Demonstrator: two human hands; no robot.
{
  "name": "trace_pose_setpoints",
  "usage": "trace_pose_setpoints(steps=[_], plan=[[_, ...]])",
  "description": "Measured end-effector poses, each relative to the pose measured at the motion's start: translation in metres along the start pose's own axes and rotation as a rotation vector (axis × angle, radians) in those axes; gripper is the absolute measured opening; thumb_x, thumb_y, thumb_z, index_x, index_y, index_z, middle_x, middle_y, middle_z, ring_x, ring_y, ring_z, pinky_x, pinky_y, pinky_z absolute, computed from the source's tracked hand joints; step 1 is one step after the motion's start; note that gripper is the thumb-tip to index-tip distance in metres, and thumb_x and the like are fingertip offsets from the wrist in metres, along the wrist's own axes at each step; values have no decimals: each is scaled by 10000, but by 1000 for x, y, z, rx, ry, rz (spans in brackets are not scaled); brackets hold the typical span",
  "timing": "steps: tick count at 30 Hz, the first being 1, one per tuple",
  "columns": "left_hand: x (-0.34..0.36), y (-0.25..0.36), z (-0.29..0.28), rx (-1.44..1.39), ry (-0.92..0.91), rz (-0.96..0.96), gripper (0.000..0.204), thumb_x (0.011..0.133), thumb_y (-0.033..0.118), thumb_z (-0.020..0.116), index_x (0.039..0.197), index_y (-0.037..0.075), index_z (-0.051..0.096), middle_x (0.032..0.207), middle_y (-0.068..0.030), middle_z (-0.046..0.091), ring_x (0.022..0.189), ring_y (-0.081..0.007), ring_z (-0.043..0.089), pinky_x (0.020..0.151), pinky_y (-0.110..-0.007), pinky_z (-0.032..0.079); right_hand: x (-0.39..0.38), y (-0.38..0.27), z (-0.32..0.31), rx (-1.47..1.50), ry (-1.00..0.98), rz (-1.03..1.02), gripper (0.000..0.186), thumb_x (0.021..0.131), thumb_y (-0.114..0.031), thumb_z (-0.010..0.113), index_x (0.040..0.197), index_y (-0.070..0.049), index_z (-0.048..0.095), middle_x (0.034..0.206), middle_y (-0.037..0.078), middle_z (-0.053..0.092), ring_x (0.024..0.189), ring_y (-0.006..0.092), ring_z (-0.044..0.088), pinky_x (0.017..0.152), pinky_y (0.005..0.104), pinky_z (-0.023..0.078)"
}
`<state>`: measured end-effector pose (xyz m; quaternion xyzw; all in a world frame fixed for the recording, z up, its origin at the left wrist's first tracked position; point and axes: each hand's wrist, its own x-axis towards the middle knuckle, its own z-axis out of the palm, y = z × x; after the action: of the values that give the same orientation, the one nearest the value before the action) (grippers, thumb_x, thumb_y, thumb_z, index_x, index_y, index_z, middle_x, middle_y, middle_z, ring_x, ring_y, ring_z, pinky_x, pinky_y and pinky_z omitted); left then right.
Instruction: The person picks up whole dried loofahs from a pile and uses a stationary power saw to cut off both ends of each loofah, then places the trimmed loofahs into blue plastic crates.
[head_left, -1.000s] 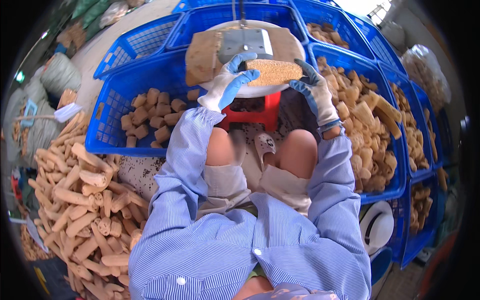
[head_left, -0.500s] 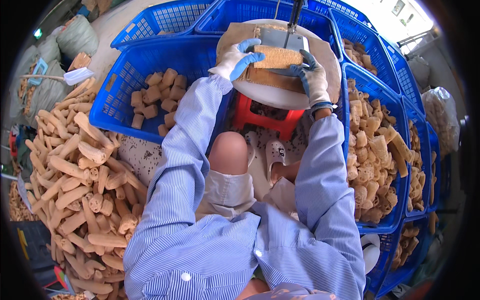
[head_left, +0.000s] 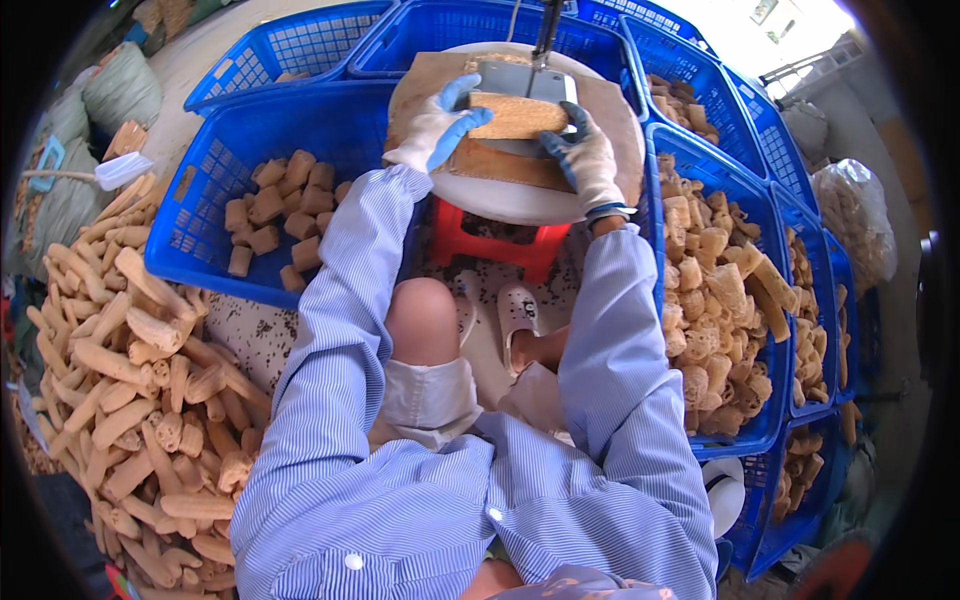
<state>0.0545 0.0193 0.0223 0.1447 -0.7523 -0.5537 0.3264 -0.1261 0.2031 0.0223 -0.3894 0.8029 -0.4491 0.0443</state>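
A tan, fibrous loofah piece point(head_left: 515, 115) lies across a wooden board point(head_left: 505, 165) on a round white tabletop point(head_left: 520, 200). My left hand point(head_left: 437, 125), in a white and blue glove, grips its left end. My right hand point(head_left: 583, 155), in a grey glove, holds its right end. A metal blade point(head_left: 520, 80) on a dark rod stands just behind the piece. The tabletop rests on a red stool point(head_left: 490, 245).
A blue crate point(head_left: 210, 250) at the left holds several short cut pieces. Blue crates point(head_left: 735, 290) at the right are full of cut pieces. A heap of long loofahs point(head_left: 130, 390) lies on the floor at the left. Sacks point(head_left: 120, 90) stand behind.
The view has shifted so the table sits higher and nearer. Both hands have brought the loofah piece across the board under the blade; the right hand came off the crate side onto it.
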Motion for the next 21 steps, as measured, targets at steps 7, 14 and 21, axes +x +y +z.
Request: trace_pose_setpoints(steps=[7,14,21], plan=[[3,-1,6,128,45,4,455,972,282,723,1402,179,615,1392,-90,640,1255,-250,613,1082,-341,468,11,-5,6,-174,58,-98,662,824,-338,842,1405,-148,588,1027,148,761,945,278,747,878,384,568],[24,-38,23,359,225,269,363,991,227,634,1338,154,560,1223,-172,656,1022,-361,668,900,-444,536,18,-1,14,-219,87,-102,630,816,-370,816,1362,-137,605,1019,159,753,961,320,738,875,413,566],[46,-51,30,578,346,173,329,986,218,630,1303,145,580,1132,-180,695,1003,-371,676,889,-438,519,33,-4,15,-299,94,-96,610,843,-439,786,1330,-106,633,1095,196,753,1051,356,725,936,427,556]])
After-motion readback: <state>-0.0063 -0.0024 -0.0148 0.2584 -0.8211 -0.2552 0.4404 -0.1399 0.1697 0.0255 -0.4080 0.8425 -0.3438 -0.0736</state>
